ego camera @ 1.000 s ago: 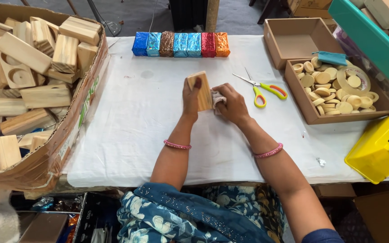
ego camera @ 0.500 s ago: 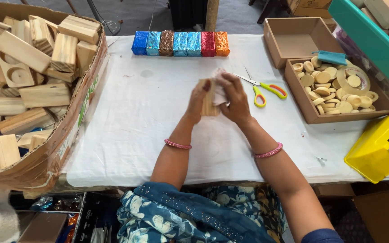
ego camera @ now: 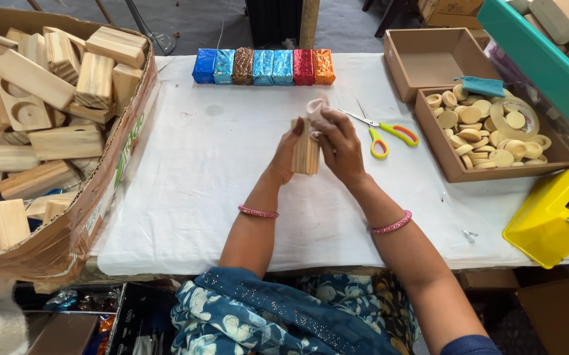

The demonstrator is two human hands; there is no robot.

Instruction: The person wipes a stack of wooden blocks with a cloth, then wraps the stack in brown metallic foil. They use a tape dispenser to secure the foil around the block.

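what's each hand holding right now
Left hand: closed on the wood block, held upright.
Right hand: closed on a pale cloth, pressed against the block's top.

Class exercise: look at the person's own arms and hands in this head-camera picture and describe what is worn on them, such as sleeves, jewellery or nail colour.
Both forearms are bare, with no sleeves showing on them. The left hand has a thin pink bangle at the wrist and a dark red painted thumbnail. The right hand has a matching pink bangle at its wrist. No rings or watch are visible.
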